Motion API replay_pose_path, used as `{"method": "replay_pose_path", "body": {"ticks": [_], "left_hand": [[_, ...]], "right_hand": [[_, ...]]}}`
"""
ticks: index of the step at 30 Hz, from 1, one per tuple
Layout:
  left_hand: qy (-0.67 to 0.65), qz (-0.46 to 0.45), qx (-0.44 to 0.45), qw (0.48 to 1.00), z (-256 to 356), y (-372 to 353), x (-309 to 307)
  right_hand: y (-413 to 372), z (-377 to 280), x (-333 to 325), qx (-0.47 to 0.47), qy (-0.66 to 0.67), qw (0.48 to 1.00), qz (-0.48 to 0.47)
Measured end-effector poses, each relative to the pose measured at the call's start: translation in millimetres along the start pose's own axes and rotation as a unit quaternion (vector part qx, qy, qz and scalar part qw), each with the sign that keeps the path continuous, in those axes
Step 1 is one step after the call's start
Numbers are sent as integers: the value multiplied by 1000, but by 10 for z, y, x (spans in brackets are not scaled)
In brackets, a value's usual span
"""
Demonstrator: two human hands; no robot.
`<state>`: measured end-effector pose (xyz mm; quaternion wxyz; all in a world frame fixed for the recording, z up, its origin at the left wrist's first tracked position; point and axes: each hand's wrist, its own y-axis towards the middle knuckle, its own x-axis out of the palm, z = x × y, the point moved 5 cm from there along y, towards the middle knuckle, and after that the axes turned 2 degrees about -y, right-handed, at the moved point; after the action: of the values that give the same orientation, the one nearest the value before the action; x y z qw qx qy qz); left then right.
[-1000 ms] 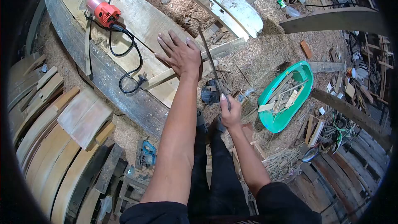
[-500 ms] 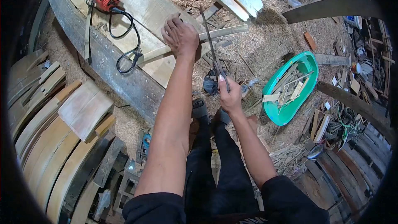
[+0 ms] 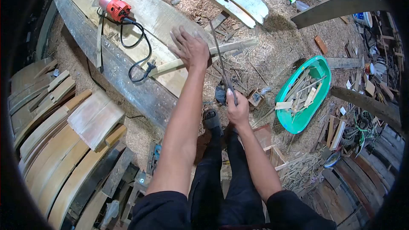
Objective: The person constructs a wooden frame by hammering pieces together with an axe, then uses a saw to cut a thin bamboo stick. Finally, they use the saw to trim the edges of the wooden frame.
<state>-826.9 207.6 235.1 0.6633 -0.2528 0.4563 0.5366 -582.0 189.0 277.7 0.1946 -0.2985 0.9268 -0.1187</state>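
Observation:
My left hand (image 3: pixel 194 51) lies over a narrow wooden strip (image 3: pixel 170 64), its fingers stretched and spread above a broad wooden plank (image 3: pixel 140 15). The palm seems to press down on the strip, whose far end juts past the plank's edge to the right. In my right hand (image 3: pixel 237 110) is the handle of a hand saw, gripped with the thumb on top. Its long, thin blade (image 3: pixel 222 64) shows nearly edge-on and crosses the strip just right of my left hand. Whether the teeth are in the wood cannot be made out.
A red power tool (image 3: pixel 117 9) with a black cord lies on the plank. At right stands a green tub (image 3: pixel 294 128) of wood scraps. Curved boards (image 3: pixel 64 162) are stacked at lower left. Wood shavings and offcuts cover the floor; a curved timber (image 3: pixel 341 6) reaches in from the right.
The view has shifted slightly. My left hand's fingers have spread out more on the strip. The saw still crosses the strip in my right hand.

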Motion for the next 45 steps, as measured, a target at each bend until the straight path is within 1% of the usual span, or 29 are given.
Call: {"method": "replay_pose_path", "body": {"ticks": [1,2,5,7,9,11,14,17,18,21,22,25,29,30,33,34,36,38,39,40,42,44,45], "left_hand": [[-1,6,-2,1000,51,64,1],[1,5,-5,1000,63,58,-4],[44,-8,-1,999,76,50,-25],[77,-13,4,997,108,36,-11],[90,4,12,996,99,70,3],[99,3,18,995,101,-9,11],[101,10,18,995,106,29,-4],[90,17,20,996,105,22,-10],[97,17,20,995,97,20,2],[90,17,18,996,110,23,-23],[91,14,18,996,109,33,-31],[86,9,13,996,118,-5,-25],[66,3,10,998,76,29,-13],[56,-2,10,998,95,26,4],[70,19,16,997,82,17,8],[78,27,25,996,100,20,-10],[59,25,24,998,98,11,-18],[39,33,24,998,78,8,4],[44,38,27,998,61,18,20],[48,43,29,997,49,20,35],[43,38,34,998,74,4,23],[56,32,36,997,73,-23,16],[61,33,35,997,80,8,10]], "right_hand": [[52,-75,-18,1,11,1000,-3],[66,-45,-36,-17,-23,1000,4],[69,1,-30,13,-13,1000,-6],[90,34,-33,16,-20,1000,-12],[43,71,-26,10,-22,1000,-12],[-93,58,-77,-3,-26,1000,8],[-360,307,-75,19,-24,999,12],[69,2,-16,6,-20,1000,-3],[158,-43,21,31,-35,999,1],[-58,31,-30,-26,-16,999,16],[-224,66,-90,-26,-44,999,-4],[-313,94,-157,-2,-47,999,-7],[297,-35,57,-16,-36,999,23],[259,-5,51,-33,-23,999,27],[-334,212,-124,-41,-59,997,24],[-451,214,-152,-10,-38,999,29],[-311,156,-134,-29,-28,999,23],[75,28,-33,-45,-26,998,18],[269,60,54,-31,-16,999,12],[275,27,88,-30,-27,999,21],[136,60,30,-34,-36,998,38],[-338,265,-66,-43,-23,998,45],[-383,262,-70,-30,-26,999,37]]}}
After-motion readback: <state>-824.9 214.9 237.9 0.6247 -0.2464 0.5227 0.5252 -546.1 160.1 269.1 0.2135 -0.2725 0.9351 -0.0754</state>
